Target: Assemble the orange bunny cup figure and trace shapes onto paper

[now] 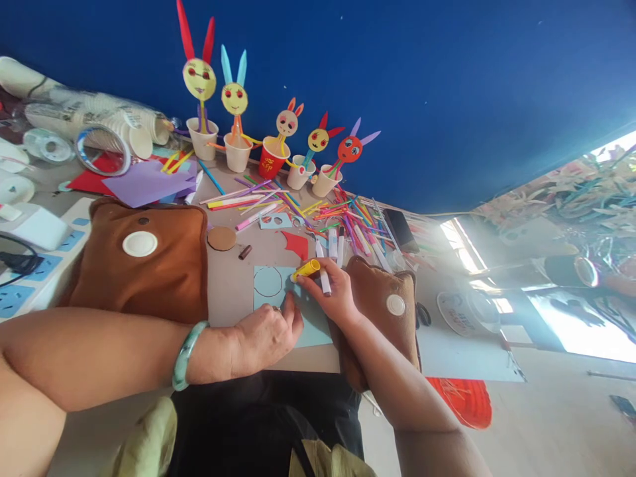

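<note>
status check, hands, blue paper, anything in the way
Left hand over the blue paper, right hand gripping a yellow tube and white marker. Circle outline drawn on the paper, uncovered. Brown cushion close by on the right.

Paper (pixel 318 332) on table (pixel 226 286) between pouches (pixel 173 265), cups (pixel 237 155) behind.

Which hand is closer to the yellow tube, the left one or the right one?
Right. The right hand holds the yellow tube at its fingertips. The left hand rests over the light blue paper, closer to the person's body than the tube is.
</note>
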`<state>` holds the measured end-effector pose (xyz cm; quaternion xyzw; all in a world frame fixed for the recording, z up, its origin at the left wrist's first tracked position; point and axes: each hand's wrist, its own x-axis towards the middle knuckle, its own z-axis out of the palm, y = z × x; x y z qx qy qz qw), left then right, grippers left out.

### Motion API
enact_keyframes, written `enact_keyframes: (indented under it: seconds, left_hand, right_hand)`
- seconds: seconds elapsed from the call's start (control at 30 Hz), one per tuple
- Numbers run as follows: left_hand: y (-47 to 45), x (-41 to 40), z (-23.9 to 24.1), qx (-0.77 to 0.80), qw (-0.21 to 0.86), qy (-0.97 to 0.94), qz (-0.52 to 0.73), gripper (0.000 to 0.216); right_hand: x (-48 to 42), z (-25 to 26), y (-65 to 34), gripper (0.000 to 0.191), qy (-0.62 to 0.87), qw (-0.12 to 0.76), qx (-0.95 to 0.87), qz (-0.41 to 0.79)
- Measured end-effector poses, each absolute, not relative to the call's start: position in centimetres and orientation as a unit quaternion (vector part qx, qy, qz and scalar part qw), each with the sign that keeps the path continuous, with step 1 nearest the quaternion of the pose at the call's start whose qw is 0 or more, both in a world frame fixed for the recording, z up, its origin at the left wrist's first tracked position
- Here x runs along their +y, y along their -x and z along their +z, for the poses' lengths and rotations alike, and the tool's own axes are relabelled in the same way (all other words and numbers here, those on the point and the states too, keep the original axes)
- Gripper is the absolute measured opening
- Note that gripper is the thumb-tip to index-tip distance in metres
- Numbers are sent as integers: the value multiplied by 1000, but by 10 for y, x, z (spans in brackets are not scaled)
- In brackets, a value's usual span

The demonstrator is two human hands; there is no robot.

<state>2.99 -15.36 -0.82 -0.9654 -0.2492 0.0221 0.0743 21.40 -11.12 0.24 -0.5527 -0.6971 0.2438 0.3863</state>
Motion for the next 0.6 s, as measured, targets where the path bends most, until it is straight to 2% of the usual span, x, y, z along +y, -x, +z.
enact_keyframes:
  seconds: [0.6]
  left_hand:
    - [-29,-154,-8,-253,71,965,6,43]
  right_hand:
    - [-112,-1,-214,31,551,393,-687,263]
